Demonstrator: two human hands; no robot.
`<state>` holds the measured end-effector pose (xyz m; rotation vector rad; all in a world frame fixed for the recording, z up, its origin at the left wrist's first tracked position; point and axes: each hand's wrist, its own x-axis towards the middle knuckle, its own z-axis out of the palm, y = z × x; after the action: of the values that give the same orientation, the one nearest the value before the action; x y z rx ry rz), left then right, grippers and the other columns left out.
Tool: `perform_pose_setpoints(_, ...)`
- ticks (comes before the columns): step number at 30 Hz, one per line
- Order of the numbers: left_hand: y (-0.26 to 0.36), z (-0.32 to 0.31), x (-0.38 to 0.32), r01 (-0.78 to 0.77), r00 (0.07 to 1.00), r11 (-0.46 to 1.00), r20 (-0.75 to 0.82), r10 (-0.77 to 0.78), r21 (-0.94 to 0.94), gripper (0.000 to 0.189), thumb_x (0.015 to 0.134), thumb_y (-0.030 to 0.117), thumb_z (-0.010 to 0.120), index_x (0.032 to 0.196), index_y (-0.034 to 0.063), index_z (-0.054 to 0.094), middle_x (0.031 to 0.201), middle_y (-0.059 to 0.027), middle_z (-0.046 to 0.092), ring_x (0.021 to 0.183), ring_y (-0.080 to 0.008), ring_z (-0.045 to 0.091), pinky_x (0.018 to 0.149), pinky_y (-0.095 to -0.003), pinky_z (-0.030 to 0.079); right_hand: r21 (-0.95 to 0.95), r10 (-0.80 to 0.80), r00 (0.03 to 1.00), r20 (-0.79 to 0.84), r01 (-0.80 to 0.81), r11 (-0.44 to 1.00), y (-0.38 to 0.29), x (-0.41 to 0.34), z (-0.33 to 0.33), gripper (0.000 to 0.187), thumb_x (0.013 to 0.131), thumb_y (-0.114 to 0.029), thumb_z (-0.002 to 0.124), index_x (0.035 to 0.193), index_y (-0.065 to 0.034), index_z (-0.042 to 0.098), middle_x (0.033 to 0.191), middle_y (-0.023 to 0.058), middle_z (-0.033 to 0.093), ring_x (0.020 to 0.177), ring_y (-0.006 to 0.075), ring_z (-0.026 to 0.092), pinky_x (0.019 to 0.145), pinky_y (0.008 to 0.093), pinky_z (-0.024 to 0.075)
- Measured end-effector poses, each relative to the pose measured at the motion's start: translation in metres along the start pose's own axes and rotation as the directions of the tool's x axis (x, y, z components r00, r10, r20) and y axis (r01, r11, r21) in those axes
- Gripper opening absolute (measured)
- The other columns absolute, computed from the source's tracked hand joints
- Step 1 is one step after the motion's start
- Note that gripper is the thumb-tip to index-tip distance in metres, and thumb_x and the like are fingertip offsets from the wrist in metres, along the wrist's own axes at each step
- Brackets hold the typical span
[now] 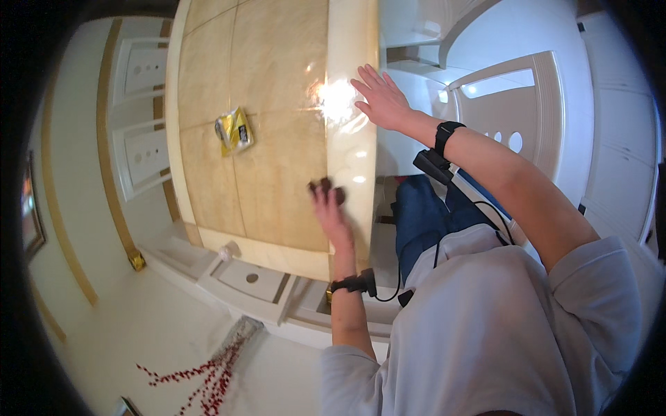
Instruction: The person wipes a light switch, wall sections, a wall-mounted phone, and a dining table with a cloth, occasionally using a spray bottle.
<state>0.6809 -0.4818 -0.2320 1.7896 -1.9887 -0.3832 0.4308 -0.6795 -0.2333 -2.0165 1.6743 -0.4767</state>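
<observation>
My left hand [331,221] is over the near part of the tan tiled table [281,151], blurred, with its fingers on a few dark brown roundish objects [338,195]. These stick out past the fingertips and are too blurred to name more exactly. My right hand [384,101] is spread palm down by the table's glossy pale border, fingers apart, holding nothing. A crumpled yellow and silver packet [237,132] with dark print lies farther in on the tabletop, away from both hands.
A pale chair [543,114] stands to my right, another white chair [250,278] at the table's left end. More white chairs [140,156] line the far side. Red-berried branches [218,369] stand in a vase at left. Wrist-worn black devices [434,164] trail a cable near my lap.
</observation>
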Motion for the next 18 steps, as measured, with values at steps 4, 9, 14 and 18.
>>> perform_pose_setpoints(4,-0.021,-0.023,-0.072,0.45,0.886,0.874,-0.216,-0.411,0.184,0.046,0.09,0.004,0.055,0.136,0.0039,0.049,0.145,-0.0254,0.039,0.135,-0.045,0.033,0.111,-0.0498,0.028,-0.101,-0.051,0.994,0.096,0.06,0.993,-0.017,-0.019,0.011,0.052,0.096,-0.031,0.05,0.143,-0.0088,0.04,0.156,0.0138,0.024,0.147,0.0272,0.015,0.118,0.0476,0.0163)
perform_pose_setpoints(9,0.034,-0.01,-0.108,0.215,0.976,0.973,0.023,-0.218,0.078,0.049,0.088,0.004,0.054,0.136,0.0052,0.049,0.146,-0.026,0.037,0.135,-0.0447,0.033,0.112,-0.0489,0.027,-0.134,-0.253,0.959,0.129,0.27,0.954,-0.036,-0.043,0.028,0.054,0.093,-0.031,0.055,0.14,-0.0075,0.044,0.154,0.0146,0.028,0.146,0.0278,0.017,0.117,0.0495,0.0164)
perform_pose_setpoints(14,-0.033,-0.038,-0.155,0.642,0.736,0.756,-0.38,-0.561,0.127,0.047,0.087,0.002,0.052,0.133,-0.0019,0.049,0.141,-0.0306,0.04,0.13,-0.0465,0.037,0.11,-0.0487,0.029,-0.11,-0.348,0.92,0.181,0.37,0.922,-0.056,-0.063,0.041,0.055,0.092,-0.032,0.057,0.139,-0.0072,0.045,0.154,0.0156,0.028,0.146,0.0293,0.017,0.117,0.0491,0.0167)
perform_pose_setpoints(18,-0.04,-0.027,-0.119,0.739,0.612,0.672,-0.469,-0.637,0.051,0.045,0.087,0.003,0.053,0.131,-0.0028,0.05,0.139,-0.0294,0.042,0.127,-0.0459,0.039,0.109,-0.0491,0.029,-0.089,-0.372,0.907,0.197,0.394,0.915,-0.073,-0.063,0.055,0.054,0.091,-0.031,0.058,0.138,-0.0069,0.046,0.153,0.0171,0.029,0.145,0.0311,0.018,0.117,0.0485,0.0179)
